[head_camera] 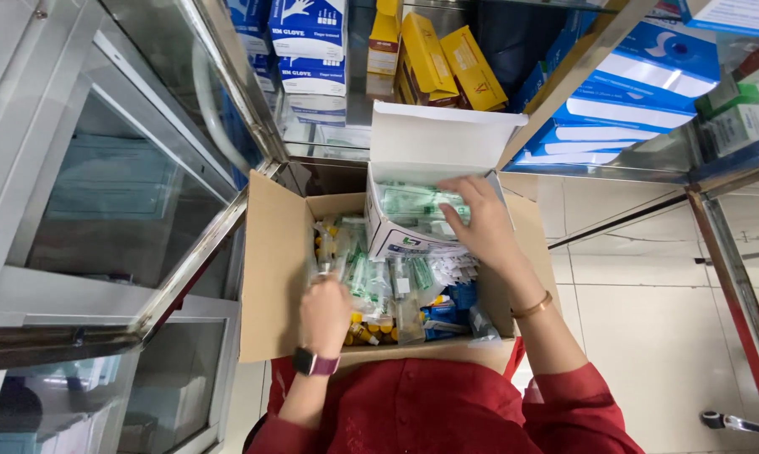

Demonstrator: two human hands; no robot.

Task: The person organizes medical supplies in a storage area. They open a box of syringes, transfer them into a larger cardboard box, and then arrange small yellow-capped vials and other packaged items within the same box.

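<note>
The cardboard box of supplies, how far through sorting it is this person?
Done: the white carton stands open, green packets inside. In hand: right hand rests on those packets; left hand reaches into the cardboard box. Left: many loose packets and yellow-capped tubes remain.

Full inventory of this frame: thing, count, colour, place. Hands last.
carton: 1, brown, open, in front of the person
white box: 1, lid up, inside the carton's far end
green packets: many, in the white box
capped tubes: many, yellow caps, carton's near end
glove boxes: several, blue and white, stacked in the cabinet
yellow boxes: about four, cabinet shelf
blue boxes: several, shelf at right
cabinet door: 1, glass, metal frame, left
left hand: in the carton, among packets; watch on wrist
right hand: on the green packets; bangle on wrist
</note>
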